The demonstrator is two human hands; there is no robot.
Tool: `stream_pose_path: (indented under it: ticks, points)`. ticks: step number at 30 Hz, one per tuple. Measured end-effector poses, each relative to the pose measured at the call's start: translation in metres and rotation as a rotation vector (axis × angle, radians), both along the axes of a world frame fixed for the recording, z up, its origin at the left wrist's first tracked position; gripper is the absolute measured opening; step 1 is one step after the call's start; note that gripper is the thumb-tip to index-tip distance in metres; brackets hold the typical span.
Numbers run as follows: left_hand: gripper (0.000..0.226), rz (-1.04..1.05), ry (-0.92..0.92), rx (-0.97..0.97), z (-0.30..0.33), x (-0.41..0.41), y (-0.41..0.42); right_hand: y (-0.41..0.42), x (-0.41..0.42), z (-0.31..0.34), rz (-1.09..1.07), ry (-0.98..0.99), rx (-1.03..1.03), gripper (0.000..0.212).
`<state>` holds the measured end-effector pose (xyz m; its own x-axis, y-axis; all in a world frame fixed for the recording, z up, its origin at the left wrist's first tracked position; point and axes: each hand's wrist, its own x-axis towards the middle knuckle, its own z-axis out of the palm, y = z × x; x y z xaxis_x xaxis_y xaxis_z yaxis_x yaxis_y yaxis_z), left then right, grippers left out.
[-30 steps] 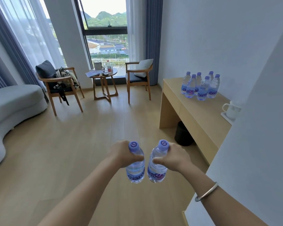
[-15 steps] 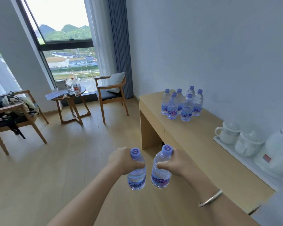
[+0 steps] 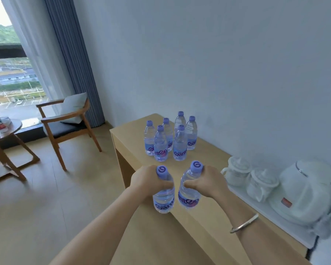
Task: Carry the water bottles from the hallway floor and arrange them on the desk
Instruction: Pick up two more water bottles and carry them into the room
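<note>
Hands gripping 1 bottle ea. (L hand (image 3: 148, 180), R hand (image 3: 208, 181)), over desk (image 3: 208, 217).

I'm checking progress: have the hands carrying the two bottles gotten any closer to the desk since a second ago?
Yes. The left hand and right hand now hold their bottles over the desk's near edge; earlier they were over the floor.

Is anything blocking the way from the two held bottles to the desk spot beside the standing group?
Nothing visible. Bare desk lies between the left bottle, the right bottle and the six standing bottles.
</note>
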<state>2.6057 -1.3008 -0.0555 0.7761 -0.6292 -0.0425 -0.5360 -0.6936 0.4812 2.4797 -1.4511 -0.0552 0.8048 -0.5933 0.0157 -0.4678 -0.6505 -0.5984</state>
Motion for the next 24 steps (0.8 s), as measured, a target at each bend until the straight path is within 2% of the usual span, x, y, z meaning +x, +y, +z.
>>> stream_pose_path:
  ticks: [5,13,18,24]
  points:
    - [0.04,-0.168,0.016,0.031,-0.004,0.056,-0.071,-0.052,0.049,-0.011,-0.154,0.009,0.011,0.037]
    - [0.043,-0.328,0.038,0.07,-0.011,0.127,-0.173,-0.13,0.12,-0.021,-0.33,0.074,0.084,0.027]
    - [0.043,-0.418,0.014,0.09,-0.026,0.15,-0.219,-0.168,0.143,-0.023,-0.368,0.121,0.116,0.027]
    - [0.04,-0.496,0.106,0.112,-0.047,0.156,-0.249,-0.195,0.151,-0.031,-0.409,0.154,0.14,0.03]
